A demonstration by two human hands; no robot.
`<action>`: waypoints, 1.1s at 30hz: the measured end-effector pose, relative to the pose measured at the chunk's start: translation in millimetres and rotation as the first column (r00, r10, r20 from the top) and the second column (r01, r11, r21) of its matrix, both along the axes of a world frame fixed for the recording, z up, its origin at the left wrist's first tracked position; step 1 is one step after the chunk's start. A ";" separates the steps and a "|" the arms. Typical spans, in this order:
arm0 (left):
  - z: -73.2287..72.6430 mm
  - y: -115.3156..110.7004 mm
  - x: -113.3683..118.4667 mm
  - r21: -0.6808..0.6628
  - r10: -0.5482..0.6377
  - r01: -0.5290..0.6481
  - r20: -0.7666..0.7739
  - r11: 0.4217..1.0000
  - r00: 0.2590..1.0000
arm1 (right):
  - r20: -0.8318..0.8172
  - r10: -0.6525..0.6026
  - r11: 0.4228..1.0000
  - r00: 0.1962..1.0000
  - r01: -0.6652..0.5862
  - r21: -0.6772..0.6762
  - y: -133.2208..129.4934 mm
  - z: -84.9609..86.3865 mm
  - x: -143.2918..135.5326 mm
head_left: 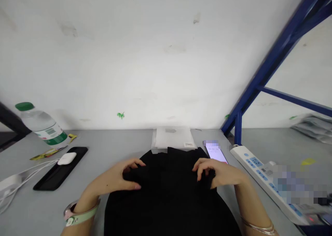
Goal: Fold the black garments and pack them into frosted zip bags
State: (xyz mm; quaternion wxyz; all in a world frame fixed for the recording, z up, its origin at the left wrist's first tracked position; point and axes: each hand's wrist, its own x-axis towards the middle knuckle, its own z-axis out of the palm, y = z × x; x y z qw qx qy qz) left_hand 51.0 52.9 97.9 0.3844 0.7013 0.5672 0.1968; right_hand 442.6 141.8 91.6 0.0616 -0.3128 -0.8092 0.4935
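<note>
The left hand and right hand hold the black cloth in bent fingers, at its two sides; gentle, even pulling should keep it smooth.

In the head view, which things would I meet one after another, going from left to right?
White block with cables, flat black device, left hand, white packet, lit phone, white power strip.

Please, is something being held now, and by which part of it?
The black cloth: the left hand holds its left side, the right hand its right side, both toward the far end.
</note>
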 end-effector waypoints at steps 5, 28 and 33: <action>-8.8 12.1 3.0 -0.023 0.097 -0.095 0.094 0.995 0.991 | -0.121 -0.302 0.951 0.946 0.308 0.034 5.8 -3.4 7.2; 26.4 -93.1 47.7 -0.051 -0.186 0.179 -0.271 0.982 0.944 | 0.252 -0.141 0.926 0.957 0.038 0.374 -110.2 43.7 12.6; -2.9 -86.2 68.6 0.253 -0.010 0.096 -0.320 0.963 0.947 | 0.164 -0.317 0.838 0.934 0.196 0.509 -126.9 -1.3 -15.0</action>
